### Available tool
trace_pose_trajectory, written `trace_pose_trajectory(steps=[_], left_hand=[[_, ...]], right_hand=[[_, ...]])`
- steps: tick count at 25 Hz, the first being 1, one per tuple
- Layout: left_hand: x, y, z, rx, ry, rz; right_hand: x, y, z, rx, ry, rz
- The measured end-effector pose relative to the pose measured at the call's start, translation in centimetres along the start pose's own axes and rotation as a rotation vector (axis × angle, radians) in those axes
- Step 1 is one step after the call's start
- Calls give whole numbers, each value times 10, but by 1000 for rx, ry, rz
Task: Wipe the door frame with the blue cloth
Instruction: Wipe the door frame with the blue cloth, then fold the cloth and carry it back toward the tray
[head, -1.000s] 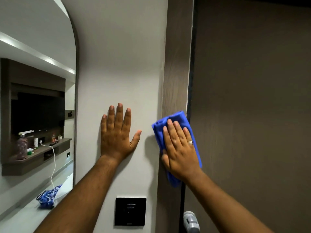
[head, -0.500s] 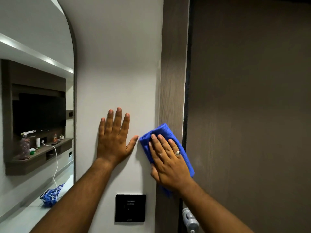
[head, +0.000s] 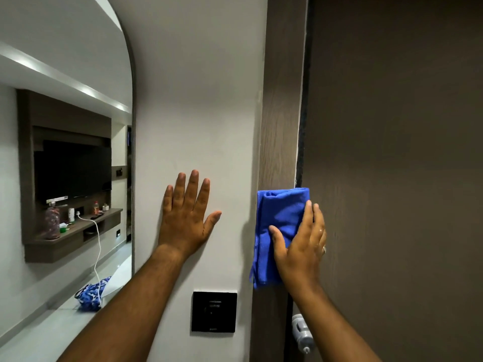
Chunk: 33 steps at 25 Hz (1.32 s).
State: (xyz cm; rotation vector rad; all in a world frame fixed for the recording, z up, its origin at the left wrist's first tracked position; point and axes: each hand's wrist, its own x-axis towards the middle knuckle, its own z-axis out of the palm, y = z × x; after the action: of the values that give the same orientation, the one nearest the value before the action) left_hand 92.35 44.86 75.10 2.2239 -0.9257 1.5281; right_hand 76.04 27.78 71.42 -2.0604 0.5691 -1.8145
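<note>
A brown wood-grain door frame [head: 282, 100] runs vertically between the white wall and the dark brown door [head: 392, 152]. My right hand [head: 300, 246] presses a folded blue cloth [head: 279, 218] flat against the frame, its fingers reaching over the frame's right edge toward the door. The cloth spans the frame's full width and hangs a little below my palm. My left hand [head: 187, 215] lies flat on the white wall to the left of the frame, fingers spread, holding nothing.
A black switch plate [head: 214, 312] sits on the wall below my left hand. A silver door handle [head: 302, 333] shows low by the frame. An arched mirror [head: 65, 152] at left reflects a TV shelf, a white cable and a blue patterned cloth.
My right hand and the blue cloth slid left and down to the frame's left edge half a second ago, then right across the frame to its door-side edge. My left hand stayed put.
</note>
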Motion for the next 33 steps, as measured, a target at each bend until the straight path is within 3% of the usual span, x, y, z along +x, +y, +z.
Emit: trace_pose_trajectory(steps=[5, 7, 11, 16, 21, 25, 33], left_hand=[[-21, 22, -18, -133, -178, -138], [-48, 48, -29, -298, -214, -264], [-109, 118, -60, -903, -274, -572], [-126, 190, -103, -1757, -720, -887], [-134, 282, -130, -1862, -784, -800], [-149, 379, -160, -1919, -941, -711], [-245, 670, -239, -1854, -1401, -459]], right_hand=[[-40, 2, -19, -134, -256, 241], [-43, 0, -29, 14, -306, 341], [-40, -14, -64, 476, -368, 524], [-60, 0, -150, 564, -349, 635], [-79, 39, -263, 470, -260, 765], [-94, 82, -367, 324, -173, 879], [-150, 219, -635, 67, 133, 1062]])
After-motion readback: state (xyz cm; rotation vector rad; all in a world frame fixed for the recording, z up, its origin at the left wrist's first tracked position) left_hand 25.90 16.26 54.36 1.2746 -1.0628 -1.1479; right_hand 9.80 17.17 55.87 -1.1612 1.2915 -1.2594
